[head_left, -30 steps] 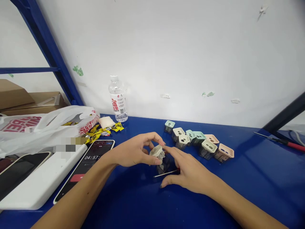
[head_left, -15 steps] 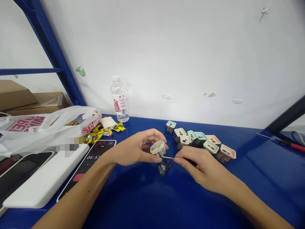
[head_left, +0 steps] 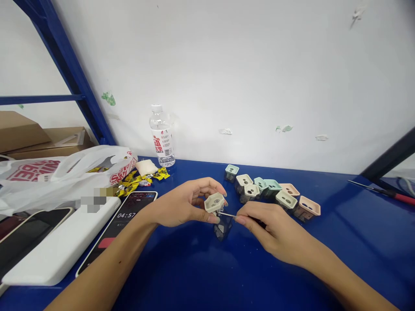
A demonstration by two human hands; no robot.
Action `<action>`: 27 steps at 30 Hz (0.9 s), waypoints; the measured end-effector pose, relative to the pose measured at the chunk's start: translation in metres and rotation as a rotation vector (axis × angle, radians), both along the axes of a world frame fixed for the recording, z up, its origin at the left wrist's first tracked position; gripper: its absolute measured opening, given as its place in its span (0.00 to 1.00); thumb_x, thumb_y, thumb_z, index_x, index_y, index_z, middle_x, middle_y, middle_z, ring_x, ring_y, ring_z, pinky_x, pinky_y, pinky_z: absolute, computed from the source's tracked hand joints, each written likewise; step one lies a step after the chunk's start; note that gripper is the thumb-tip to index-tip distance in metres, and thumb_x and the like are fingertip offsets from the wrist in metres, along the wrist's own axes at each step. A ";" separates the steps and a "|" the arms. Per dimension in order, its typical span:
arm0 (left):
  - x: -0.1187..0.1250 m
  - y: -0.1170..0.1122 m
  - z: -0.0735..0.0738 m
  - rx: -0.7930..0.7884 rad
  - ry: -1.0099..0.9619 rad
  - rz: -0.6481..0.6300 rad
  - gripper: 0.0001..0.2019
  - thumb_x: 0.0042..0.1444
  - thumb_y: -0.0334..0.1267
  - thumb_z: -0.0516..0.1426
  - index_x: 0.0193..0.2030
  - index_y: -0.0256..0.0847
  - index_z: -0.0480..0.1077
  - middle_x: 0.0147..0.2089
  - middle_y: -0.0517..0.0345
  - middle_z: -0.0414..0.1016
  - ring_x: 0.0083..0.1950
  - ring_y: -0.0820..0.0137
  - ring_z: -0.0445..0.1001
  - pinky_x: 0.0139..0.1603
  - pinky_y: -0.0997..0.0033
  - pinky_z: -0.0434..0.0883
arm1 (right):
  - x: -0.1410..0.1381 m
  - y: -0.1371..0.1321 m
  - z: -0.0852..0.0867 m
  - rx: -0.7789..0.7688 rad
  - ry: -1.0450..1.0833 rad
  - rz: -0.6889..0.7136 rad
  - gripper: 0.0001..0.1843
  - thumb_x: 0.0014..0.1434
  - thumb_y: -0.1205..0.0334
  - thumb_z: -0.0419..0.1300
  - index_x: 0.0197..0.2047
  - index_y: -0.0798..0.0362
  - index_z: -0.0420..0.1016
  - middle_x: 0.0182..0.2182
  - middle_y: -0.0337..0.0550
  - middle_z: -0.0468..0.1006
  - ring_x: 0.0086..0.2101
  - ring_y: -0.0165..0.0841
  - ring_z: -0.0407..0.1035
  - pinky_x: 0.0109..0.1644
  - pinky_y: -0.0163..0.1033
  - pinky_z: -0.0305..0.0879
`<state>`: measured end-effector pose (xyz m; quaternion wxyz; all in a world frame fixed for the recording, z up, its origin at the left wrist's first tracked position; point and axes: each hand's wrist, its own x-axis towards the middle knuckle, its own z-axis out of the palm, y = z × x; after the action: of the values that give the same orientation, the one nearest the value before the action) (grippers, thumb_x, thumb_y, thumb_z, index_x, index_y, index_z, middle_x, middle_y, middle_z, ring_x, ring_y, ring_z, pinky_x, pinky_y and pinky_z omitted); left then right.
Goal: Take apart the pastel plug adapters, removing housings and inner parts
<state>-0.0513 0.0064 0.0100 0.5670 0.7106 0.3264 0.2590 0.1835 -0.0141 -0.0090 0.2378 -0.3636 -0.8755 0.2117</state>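
Left grip: the left hand (head_left: 181, 204) is closed around a pale two-holed plastic cap (head_left: 214, 202), with thumb and fingertips on its sides.

Right grip: the right hand (head_left: 275, 231) is closed on a small screwdriver (head_left: 228, 214), its handle mostly hidden by the fingers.

Contact: the screwdriver's metal tip reaches in at the cap's lower edge.

Under the cap: a dark translucent block (head_left: 223, 227) sits directly below it, near the counter's (head_left: 356, 246) front-middle; whether the two are joined, I cannot tell.

Just beyond the hands: a loose cluster of similar capped blocks (head_left: 284, 200) in cream, mint and pink stands toward the back edge.

Right end: a red-handled screwdriver (head_left: 400, 197) lies at the back corner.

Left side: a phone showing a 04:57 timer (head_left: 127, 216) lies beside a white slab (head_left: 61, 246) and a second phone (head_left: 29, 233).

Back left: a white plastic carrier bag (head_left: 48, 175), yellow wrappers (head_left: 132, 183) and a water bottle (head_left: 161, 140) sit along the edge.
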 end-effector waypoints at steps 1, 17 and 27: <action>0.000 0.000 0.000 -0.002 -0.002 0.002 0.19 0.49 0.29 0.63 0.47 0.40 0.64 0.47 0.55 0.72 0.45 0.70 0.71 0.47 0.68 0.68 | 0.000 0.000 0.000 -0.001 -0.002 -0.006 0.13 0.68 0.62 0.49 0.33 0.53 0.71 0.28 0.38 0.73 0.29 0.28 0.66 0.34 0.33 0.61; 0.002 0.000 -0.004 0.068 0.038 0.038 0.26 0.46 0.32 0.66 0.52 0.42 0.66 0.44 0.57 0.73 0.45 0.69 0.71 0.50 0.65 0.68 | 0.002 -0.005 0.004 -0.053 -0.161 0.000 0.18 0.69 0.60 0.45 0.29 0.52 0.65 0.19 0.35 0.67 0.19 0.28 0.61 0.25 0.33 0.54; 0.011 0.001 -0.011 0.025 0.055 0.102 0.25 0.43 0.30 0.67 0.50 0.39 0.70 0.38 0.59 0.72 0.39 0.72 0.70 0.43 0.69 0.68 | 0.004 -0.006 0.000 -0.053 -0.248 -0.042 0.19 0.69 0.57 0.42 0.29 0.50 0.66 0.18 0.35 0.65 0.20 0.29 0.59 0.25 0.35 0.49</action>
<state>-0.0406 0.0072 -0.0010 0.5348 0.7070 0.3744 0.2720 0.1871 -0.0203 -0.0085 0.1225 -0.4113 -0.8845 0.1830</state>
